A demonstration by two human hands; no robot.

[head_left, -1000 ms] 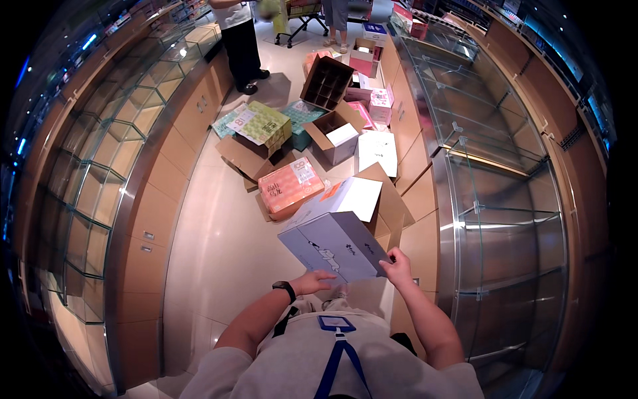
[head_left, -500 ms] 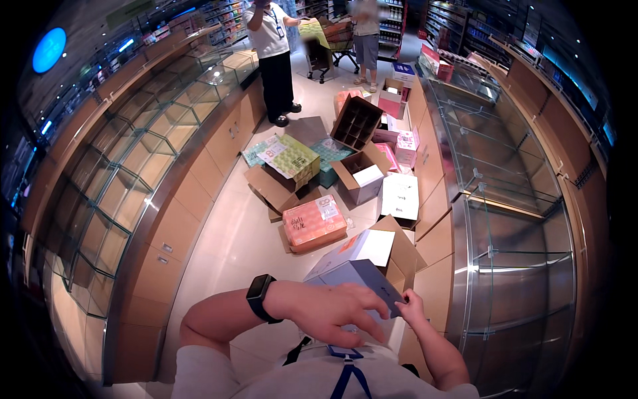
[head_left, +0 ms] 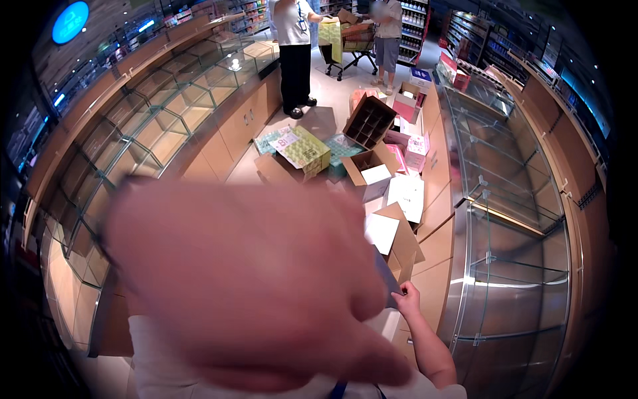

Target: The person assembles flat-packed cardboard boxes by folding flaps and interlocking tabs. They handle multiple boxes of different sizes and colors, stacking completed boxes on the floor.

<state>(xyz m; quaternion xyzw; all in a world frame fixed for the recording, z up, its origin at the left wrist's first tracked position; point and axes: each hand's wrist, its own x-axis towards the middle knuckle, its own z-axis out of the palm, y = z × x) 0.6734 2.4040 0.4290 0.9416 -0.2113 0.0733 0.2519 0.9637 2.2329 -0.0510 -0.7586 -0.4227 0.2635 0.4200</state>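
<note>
My left hand (head_left: pixel 259 279) looms large and blurred in front of the view, so how its fingers are set cannot be made out. It covers most of an open cardboard carton (head_left: pixel 404 245) before me. Past the hand show the carton's brown inner flaps, a white panel and a blue-grey side. My right hand (head_left: pixel 407 299) pinches the edge of that blue-grey side at the carton's near right. Whether my left hand touches anything is hidden.
Cartons lie along the aisle floor: a yellow-green one (head_left: pixel 306 151), a divided brown one (head_left: pixel 369 121), a white one (head_left: pixel 407 198). Glass display counters (head_left: pixel 159 136) flank the left, more (head_left: pixel 512 253) the right. Two people stand beyond by a shopping cart (head_left: pixel 359 41).
My left hand has risen from the carton toward the view, now hiding the carton's near part and a pink carton. My right hand keeps its grip. The far person in black trousers has lowered an arm.
</note>
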